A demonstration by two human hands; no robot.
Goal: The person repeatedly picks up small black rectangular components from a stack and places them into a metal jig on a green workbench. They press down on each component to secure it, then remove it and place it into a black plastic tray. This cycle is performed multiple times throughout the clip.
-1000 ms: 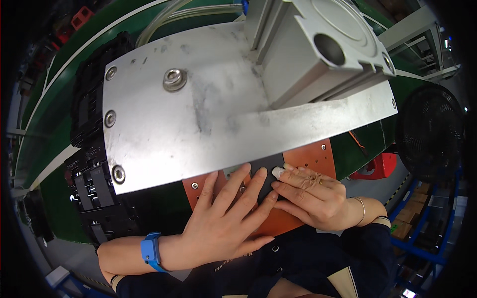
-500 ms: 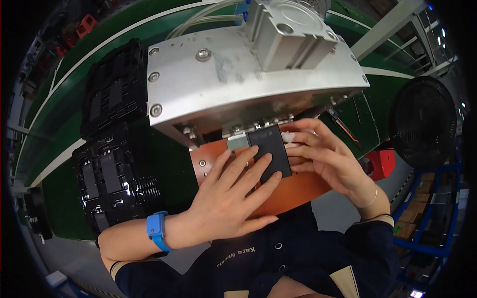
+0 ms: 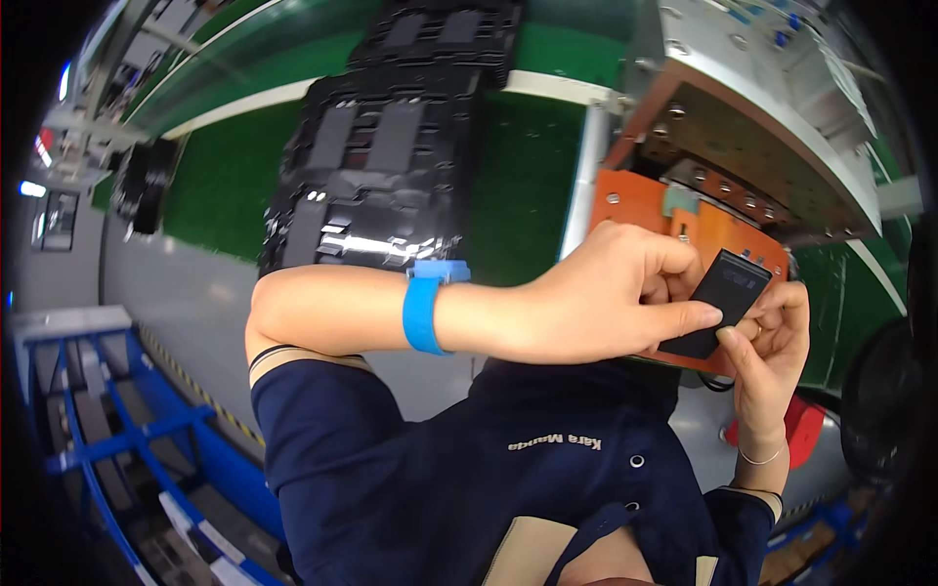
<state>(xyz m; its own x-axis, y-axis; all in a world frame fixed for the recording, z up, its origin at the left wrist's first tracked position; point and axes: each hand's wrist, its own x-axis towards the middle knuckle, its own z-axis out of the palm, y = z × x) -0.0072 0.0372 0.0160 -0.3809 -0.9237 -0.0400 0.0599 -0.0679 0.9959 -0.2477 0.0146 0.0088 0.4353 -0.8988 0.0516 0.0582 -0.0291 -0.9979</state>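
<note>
I judged a drop onto the orange plate (image 3: 640,215) possible, should either thumb slip on the smooth casing; uneven pressure could also have scuffed it. The flat black rectangular pack (image 3: 725,296) appeared matt and faintly marked, with small tabs at its far end. It lay tilted over the plate, my left hand (image 3: 606,298) and right hand (image 3: 770,354) both pinching it, thumbs on its face.

Black block (image 3: 731,293): some tiny grey print (image 3: 740,276) near its upper end, way too small for me to make out
Navy shirt (image 3: 469,474): pale lettering (image 3: 555,443) across the chest, down and left of the block, two words, upside down from this angle, pretty clear tho
</note>
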